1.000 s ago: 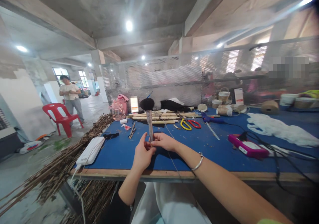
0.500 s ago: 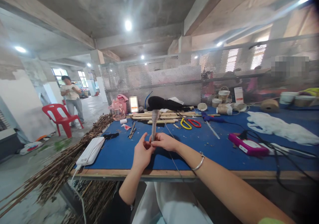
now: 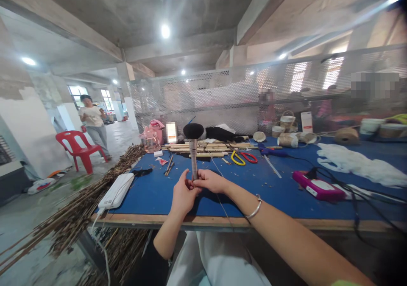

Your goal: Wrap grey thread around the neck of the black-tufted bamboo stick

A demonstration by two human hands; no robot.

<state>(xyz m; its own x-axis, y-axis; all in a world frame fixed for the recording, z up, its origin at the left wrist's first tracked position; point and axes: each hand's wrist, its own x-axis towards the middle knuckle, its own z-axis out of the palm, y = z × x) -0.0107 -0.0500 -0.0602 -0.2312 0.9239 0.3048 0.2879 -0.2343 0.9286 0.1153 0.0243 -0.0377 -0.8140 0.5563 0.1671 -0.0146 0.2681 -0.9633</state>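
Over the front of the blue table [image 3: 241,184], my left hand [image 3: 184,194] and my right hand [image 3: 210,180] are closed together around the lower end of a wrapped stick [image 3: 193,156]. The stick stands upright, bound in greyish strands, with a black rounded head [image 3: 193,130] at its top. Its very bottom is hidden by my fingers. A thin strand [image 3: 222,207] runs down beside my right hand over the table edge. Beyond my hands lie yellow-and-red-handled scissors [image 3: 244,157] and several pale sticks [image 3: 210,154].
A white power strip [image 3: 116,190] lies left, beside bundled dry stalks [image 3: 85,197]. To the right are a blue glue gun [image 3: 270,150], a purple power block [image 3: 318,186] with cables, white stuffing [image 3: 356,163] and small baskets [image 3: 287,140]. A person [image 3: 93,120] stands beyond a red chair [image 3: 81,148].
The stick's black head has tipped from lying toward the back right to sitting squarely above the stick. Both hands keep their hold in nearly the same place.
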